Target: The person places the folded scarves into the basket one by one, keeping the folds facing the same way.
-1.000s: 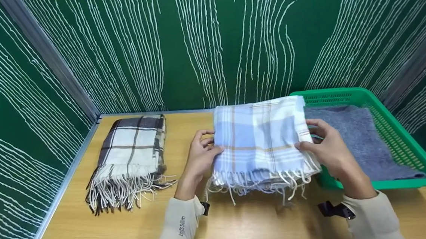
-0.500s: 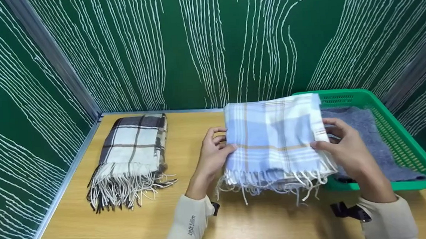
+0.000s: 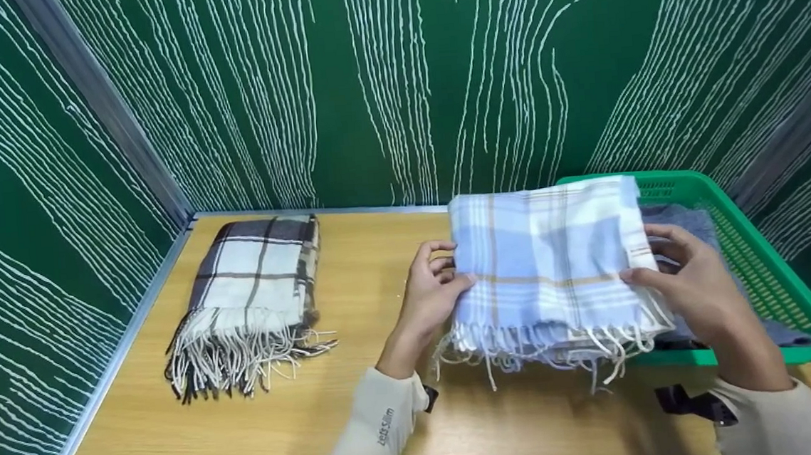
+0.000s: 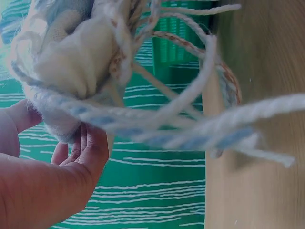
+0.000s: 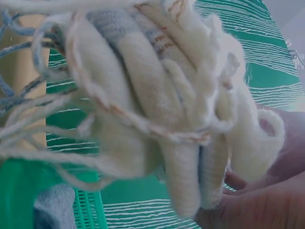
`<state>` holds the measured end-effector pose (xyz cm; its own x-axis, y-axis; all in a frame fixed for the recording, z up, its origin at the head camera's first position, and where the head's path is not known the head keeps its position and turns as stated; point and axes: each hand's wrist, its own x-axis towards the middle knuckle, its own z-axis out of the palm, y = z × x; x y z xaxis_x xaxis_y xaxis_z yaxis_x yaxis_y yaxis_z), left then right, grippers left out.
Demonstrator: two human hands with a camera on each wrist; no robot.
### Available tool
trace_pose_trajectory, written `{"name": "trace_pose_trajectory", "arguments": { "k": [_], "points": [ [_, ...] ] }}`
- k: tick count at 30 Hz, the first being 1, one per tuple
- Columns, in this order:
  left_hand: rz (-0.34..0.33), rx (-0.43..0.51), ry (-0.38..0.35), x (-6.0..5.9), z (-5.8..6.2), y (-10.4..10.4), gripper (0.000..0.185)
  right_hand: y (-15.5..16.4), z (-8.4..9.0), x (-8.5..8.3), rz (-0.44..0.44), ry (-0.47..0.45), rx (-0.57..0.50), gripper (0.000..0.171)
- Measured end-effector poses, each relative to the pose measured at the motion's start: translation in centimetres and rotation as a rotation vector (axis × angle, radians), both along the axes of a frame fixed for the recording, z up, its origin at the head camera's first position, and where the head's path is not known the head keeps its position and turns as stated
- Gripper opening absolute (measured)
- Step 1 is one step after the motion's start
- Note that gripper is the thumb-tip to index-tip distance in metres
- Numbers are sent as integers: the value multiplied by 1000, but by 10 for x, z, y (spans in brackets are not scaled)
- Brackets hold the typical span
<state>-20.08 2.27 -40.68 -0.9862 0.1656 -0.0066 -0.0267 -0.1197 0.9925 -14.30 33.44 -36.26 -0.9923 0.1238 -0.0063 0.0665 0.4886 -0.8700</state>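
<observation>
A folded blue, white and tan plaid scarf [image 3: 547, 264] with a fringed near edge is held above the table, over the left rim of the green basket [image 3: 765, 259]. My left hand [image 3: 435, 290] grips its left edge, thumb on top. My right hand [image 3: 688, 283] grips its right edge the same way. In the left wrist view the left hand [image 4: 71, 162] is under the scarf's folded layers [image 4: 71, 62], with fringe strands hanging in front. In the right wrist view the scarf's stacked folds [image 5: 157, 119] fill the frame and the right hand [image 5: 267, 200] shows at the lower right.
A folded brown and cream plaid scarf [image 3: 253, 288] with fringe lies at the table's back left. A grey cloth [image 3: 698, 225] lies in the basket. The wooden table [image 3: 248, 431] is walled by green panels on three sides.
Both hands have carried the blue plaid scarf to the right, so it now covers more of the basket's left side. The brown scarf has not moved.
</observation>
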Motion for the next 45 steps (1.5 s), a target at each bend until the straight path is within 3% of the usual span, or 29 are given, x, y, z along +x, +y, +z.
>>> {"name": "trace_pose_trajectory", "arguments": {
  "k": [7,15,28,39,45],
  "points": [
    [-21,35,10,-1,-3,12,47,13,3,3,-24,-35,46,72],
    [-38,79,38,-1,-4,27,46,30,3,7,-35,-15,54,65],
    [-67,96,84,0,4,48,49,48,13,12,-103,1,119,70],
    [-124,103,134,4,13,68,49,67,22,21,-160,67,143,61],
    [-151,113,173,6,14,80,50,80,25,27,-172,174,155,58]
  ]
}}
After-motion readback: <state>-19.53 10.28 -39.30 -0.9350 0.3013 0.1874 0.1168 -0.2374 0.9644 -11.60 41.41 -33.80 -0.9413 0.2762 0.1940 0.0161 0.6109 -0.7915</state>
